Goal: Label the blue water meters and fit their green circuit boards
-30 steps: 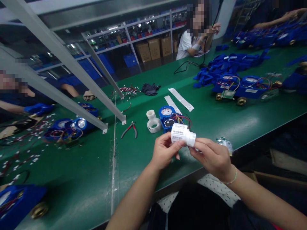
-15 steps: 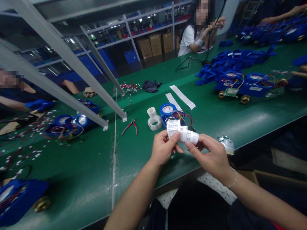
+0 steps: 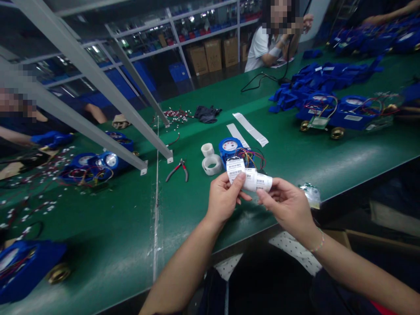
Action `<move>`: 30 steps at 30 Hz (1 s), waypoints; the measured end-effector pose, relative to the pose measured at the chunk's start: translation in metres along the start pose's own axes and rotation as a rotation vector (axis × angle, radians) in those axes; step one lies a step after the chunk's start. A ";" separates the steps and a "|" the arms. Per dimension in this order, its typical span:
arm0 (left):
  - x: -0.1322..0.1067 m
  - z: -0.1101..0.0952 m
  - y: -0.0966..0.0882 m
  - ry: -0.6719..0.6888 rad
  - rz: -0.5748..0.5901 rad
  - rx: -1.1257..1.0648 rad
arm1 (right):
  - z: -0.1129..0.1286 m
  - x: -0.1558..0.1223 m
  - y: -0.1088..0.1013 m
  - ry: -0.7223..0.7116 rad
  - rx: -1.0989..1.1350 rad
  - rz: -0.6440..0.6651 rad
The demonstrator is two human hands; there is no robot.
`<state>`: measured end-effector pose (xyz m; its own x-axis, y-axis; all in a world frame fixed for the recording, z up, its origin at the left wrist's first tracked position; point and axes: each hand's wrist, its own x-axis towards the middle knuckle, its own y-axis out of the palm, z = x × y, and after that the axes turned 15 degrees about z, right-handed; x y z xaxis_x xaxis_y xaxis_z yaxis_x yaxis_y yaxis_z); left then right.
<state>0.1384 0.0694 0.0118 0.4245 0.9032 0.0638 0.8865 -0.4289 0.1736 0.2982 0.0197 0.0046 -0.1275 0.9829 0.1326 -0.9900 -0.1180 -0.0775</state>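
Both my hands hold a white roll of barcode labels [image 3: 254,180] above the near edge of the green table [image 3: 183,210]. My left hand [image 3: 225,199] pinches the loose end of the label strip [image 3: 235,169] between thumb and forefinger. My right hand [image 3: 286,205] grips the roll itself from the right. Just behind the roll sits a blue water meter [image 3: 231,152] with coloured wires spilling from it.
Two white tape rolls [image 3: 211,164] and red-handled pliers [image 3: 179,169] lie left of the meter, two label backing strips [image 3: 251,129] behind it. More blue meters [image 3: 331,113] and blue parts [image 3: 321,76] are at right, others at left [image 3: 95,168]. Grey frame struts [image 3: 98,94] cross left. Other people sit around the table.
My left hand has peeled the end of the label strip away from the roll and pulled it leftward and up. The roll has turned in my right hand.
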 end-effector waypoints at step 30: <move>0.003 0.000 -0.002 -0.022 -0.012 0.002 | 0.001 -0.003 -0.007 -0.200 -0.418 0.108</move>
<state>0.1377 0.0727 0.0117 0.4177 0.9077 0.0404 0.8919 -0.4180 0.1727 0.3054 0.0176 0.0054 -0.2780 0.9170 0.2861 -0.8664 -0.1108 -0.4869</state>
